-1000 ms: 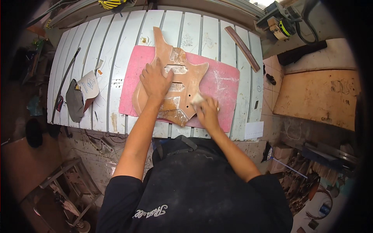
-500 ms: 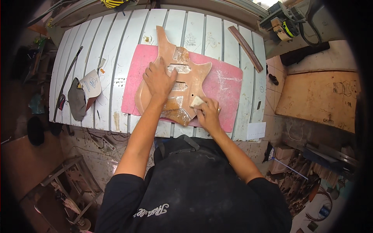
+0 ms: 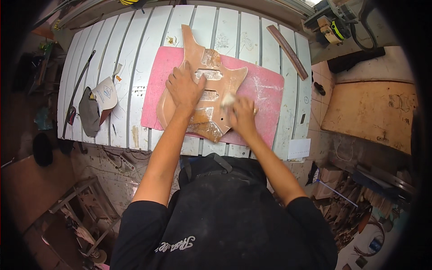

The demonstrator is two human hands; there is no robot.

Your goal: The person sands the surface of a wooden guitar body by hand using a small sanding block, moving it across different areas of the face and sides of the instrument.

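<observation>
An unfinished wooden guitar body [image 3: 234,81] with dusty routed cavities lies flat on a pink foam mat [image 3: 266,96]. Spread across its left part, my left hand [image 3: 185,87] presses down with fingers apart and holds nothing. My right hand [image 3: 244,113], smeared by motion, is closed on a small pale sanding block [image 3: 228,100] against the right side of the body's face. Whether the block is wrapped in sandpaper I cannot tell.
Under the mat is a white slatted table [image 3: 130,90]. A cap [image 3: 96,105] and a long thin black tool [image 3: 81,90] rest at its left. A dark wooden strip [image 3: 287,51] lies back right, and a paper sheet [image 3: 299,149] sits by the front right corner.
My right hand has slid the sanding block farther up the right side of the guitar body, away from me. The left hand stays in place on the wood.
</observation>
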